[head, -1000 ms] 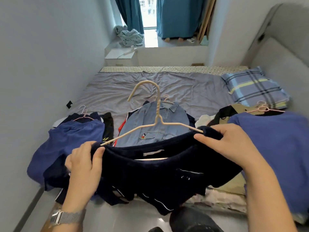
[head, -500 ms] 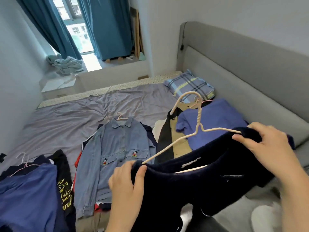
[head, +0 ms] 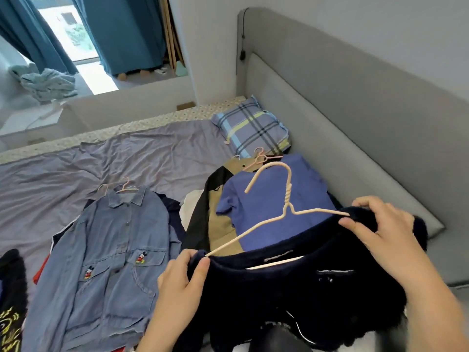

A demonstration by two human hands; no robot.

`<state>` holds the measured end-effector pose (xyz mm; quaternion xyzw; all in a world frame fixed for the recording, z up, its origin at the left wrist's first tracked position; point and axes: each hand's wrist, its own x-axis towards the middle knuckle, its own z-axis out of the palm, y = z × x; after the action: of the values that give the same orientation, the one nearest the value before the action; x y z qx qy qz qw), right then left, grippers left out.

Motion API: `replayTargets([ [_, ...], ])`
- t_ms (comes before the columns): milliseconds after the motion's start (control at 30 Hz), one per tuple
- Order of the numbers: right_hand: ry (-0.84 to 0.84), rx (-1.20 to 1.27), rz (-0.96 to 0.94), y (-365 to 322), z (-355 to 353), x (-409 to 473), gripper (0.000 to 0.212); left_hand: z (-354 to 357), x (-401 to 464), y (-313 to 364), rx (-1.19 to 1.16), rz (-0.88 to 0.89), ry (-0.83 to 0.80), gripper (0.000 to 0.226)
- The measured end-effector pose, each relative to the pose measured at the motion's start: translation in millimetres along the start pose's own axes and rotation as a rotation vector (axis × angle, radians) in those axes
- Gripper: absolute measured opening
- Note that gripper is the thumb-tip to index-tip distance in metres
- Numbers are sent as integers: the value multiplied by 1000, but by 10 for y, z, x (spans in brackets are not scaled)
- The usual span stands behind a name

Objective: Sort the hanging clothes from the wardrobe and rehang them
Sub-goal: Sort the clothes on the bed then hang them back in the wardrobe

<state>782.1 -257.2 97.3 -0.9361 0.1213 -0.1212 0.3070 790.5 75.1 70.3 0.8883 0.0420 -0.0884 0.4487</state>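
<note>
Both hands are raised over the bed point(head: 152, 153): left hand point(head: 181, 280) and right hand point(head: 380, 224) each pinch a shoulder of the navy top point(head: 291, 301) on its hanger point(head: 286, 199), fingers curled.

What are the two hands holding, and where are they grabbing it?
Both hold the dark navy garment on its cream hanger. The left hand pinches one shoulder, the right hand the other.
</note>
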Motion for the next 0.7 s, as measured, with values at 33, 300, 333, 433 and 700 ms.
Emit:
replayTargets([
  [33,-19,39,-15,66,-147,168,20,37,136,166,-25,14,-21,19],
  [300,-165,147,-155,420,-258,1338,28,155,1187,835,43,74,19,16],
  [333,-177,144,-153,463,-160,1458,26,200,1306,805,69,65,17,15],
  [433,-219,214,-132,508,7,1876,25,237,1683,777,41,62,11,14],
  [700,-58,-99,-212,697,1243,3397,34,462,3147,525,-140,-203,314,17],
])
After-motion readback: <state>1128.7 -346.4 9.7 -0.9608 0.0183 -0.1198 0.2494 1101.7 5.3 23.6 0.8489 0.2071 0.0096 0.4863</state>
